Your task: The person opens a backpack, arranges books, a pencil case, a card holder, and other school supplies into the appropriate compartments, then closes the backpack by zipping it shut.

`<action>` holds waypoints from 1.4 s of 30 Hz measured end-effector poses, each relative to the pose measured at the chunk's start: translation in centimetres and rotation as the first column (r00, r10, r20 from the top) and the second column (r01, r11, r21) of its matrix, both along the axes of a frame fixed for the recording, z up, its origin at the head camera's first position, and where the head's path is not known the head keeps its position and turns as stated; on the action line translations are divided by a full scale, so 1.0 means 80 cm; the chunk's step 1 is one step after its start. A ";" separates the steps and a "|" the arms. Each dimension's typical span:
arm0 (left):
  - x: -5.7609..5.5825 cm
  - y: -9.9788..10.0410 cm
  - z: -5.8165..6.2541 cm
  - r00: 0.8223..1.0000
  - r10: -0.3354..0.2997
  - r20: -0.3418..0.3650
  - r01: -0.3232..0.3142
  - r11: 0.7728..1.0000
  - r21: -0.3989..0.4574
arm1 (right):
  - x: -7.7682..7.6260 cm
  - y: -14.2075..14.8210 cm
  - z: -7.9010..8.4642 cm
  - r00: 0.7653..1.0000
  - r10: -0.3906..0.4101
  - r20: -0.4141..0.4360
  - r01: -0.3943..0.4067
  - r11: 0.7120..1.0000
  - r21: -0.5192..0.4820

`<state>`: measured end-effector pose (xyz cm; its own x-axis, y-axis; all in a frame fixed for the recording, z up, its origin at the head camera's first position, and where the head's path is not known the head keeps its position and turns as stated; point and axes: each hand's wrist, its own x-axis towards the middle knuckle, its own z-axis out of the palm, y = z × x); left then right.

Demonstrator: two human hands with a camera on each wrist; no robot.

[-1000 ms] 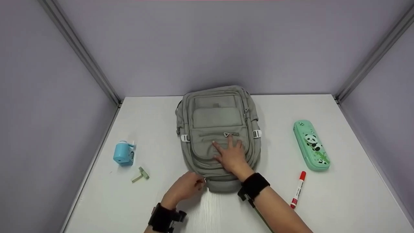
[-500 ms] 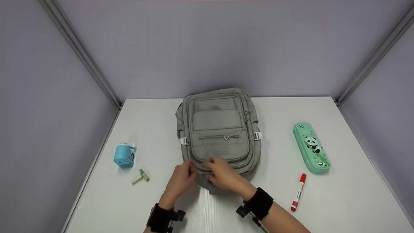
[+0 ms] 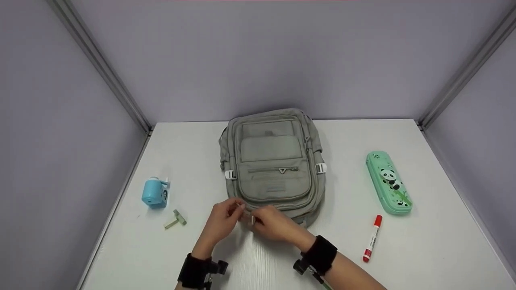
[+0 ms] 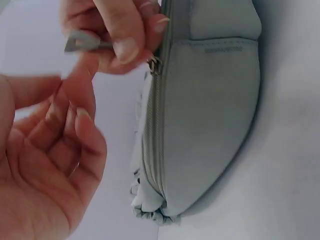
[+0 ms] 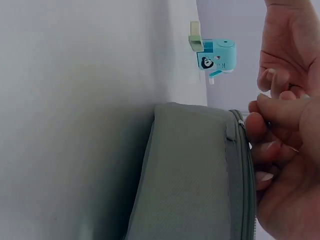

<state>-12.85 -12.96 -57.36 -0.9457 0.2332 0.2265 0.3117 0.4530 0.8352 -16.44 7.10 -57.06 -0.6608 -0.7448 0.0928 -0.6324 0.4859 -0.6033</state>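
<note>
A grey backpack (image 3: pixel 271 149) lies on the table, front face up. Its near zipped edge is at both hands. My right hand (image 3: pixel 276 224) pinches a grey zipper pull (image 4: pixel 82 41) between thumb and finger, beside the slider (image 4: pixel 155 66) on the zipper track. Close by, at the bag's near left corner, is my left hand (image 3: pixel 223 217); its fingers are loosely bent, and nothing shows between them in the left wrist view. Fingertips of the two hands nearly meet. The zipper behind the right fingers is partly hidden.
To the left stand a blue crank pencil sharpener (image 3: pixel 154 193) and a small pale green T-shaped object (image 3: pixel 175 219). On the right lie a green panda pencil case (image 3: pixel 389 183) and a red-capped marker (image 3: pixel 372 238). Grey panels enclose the white table (image 3: pixel 439 241).
My right hand has left the bag's front face, moved down to its near edge and taken the zipper pull. The left hand has shifted slightly up and left.
</note>
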 end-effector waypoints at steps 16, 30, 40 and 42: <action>-0.013 0.007 -0.045 0.898 -0.044 -0.438 -0.197 0.850 -0.488 | 0.016 0.016 0.001 0.994 0.049 -0.102 -0.040 0.996 0.086; -0.017 0.002 -0.039 0.896 -0.059 -0.440 -0.204 0.826 -0.526 | 0.025 0.081 0.007 1.000 0.010 -0.018 -0.009 0.998 0.068; -0.017 0.004 -0.040 0.910 -0.037 -0.412 -0.195 0.840 -0.507 | 0.018 0.128 0.006 0.993 -0.077 0.086 0.077 0.997 0.003; -0.017 0.004 -0.040 0.912 -0.040 -0.408 -0.190 0.841 -0.507 | 0.015 0.139 0.006 0.989 -0.100 0.110 0.099 0.995 0.011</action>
